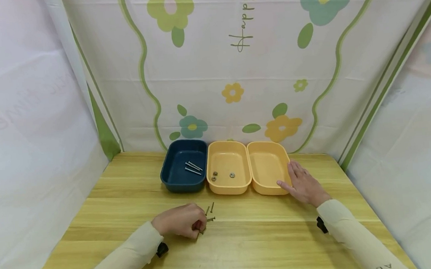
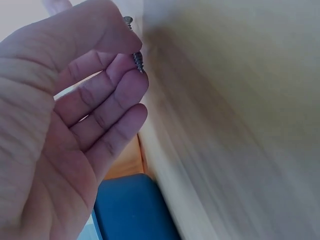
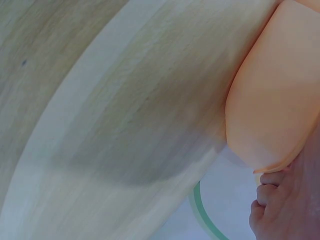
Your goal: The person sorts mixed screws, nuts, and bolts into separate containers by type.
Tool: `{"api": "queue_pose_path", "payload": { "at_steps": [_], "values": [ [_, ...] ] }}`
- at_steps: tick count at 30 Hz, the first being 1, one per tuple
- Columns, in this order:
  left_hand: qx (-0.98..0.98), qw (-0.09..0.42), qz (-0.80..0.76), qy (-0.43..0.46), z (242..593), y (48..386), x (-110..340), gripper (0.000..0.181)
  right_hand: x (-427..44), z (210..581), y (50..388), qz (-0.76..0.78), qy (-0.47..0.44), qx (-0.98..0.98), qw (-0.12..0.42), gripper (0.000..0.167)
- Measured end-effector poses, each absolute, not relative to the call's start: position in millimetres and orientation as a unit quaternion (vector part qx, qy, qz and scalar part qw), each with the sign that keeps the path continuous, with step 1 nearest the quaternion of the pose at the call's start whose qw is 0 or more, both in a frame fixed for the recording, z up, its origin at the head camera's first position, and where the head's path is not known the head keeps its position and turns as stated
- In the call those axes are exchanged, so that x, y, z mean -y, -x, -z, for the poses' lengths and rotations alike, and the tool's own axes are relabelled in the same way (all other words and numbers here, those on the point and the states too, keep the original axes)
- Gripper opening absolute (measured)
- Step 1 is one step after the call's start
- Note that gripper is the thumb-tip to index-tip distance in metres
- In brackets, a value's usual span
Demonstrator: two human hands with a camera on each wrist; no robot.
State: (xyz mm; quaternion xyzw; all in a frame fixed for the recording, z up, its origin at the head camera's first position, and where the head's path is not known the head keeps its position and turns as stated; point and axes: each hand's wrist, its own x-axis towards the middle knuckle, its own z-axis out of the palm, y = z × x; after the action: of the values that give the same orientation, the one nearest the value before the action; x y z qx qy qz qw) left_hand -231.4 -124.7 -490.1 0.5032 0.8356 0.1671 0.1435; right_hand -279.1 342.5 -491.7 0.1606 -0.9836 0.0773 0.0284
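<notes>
My left hand point(image 1: 181, 221) is low over the wooden table, in front of the blue box point(image 1: 184, 187). In the left wrist view its thumb and fingers pinch a small dark screw point(image 2: 138, 61), partly hidden by the thumb. Several loose screws point(image 1: 212, 207) lie on the table just beyond these fingertips. My right hand point(image 1: 306, 186) rests against the right yellow box point(image 1: 272, 190), fingers extended along its right side and thumb at the front rim. In the right wrist view, curled-looking fingers point(image 3: 270, 197) show beside the box wall.
Long silver bolts point(image 1: 193, 167) lie in the blue box. The middle yellow box point(image 1: 230, 190) holds a few nuts point(image 1: 232, 175). All three boxes stand side by side against a flower-printed cloth point(image 1: 202, 68) behind the table point(image 1: 247, 246).
</notes>
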Motion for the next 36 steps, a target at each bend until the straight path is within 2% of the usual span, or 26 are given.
{"api": "queue_pose_path", "payload": {
  "at_steps": [20,30,36],
  "values": [
    [-0.837,0.134,-0.175,-0.500,470.2,244.2,106.7,0.012,-341.1,490.0,279.4,-0.086,-0.159,0.983,0.023,0.094],
    [-0.832,0.098,-0.167,-0.520,455.3,257.9,85.5,0.019,-340.3,488.5,277.7,-0.093,-0.160,0.983,0.018,0.095],
    [-0.829,0.083,-0.170,-0.527,447.6,266.0,71.0,0.015,-340.5,487.7,276.6,-0.092,-0.160,0.983,0.019,0.094]
  ]
}}
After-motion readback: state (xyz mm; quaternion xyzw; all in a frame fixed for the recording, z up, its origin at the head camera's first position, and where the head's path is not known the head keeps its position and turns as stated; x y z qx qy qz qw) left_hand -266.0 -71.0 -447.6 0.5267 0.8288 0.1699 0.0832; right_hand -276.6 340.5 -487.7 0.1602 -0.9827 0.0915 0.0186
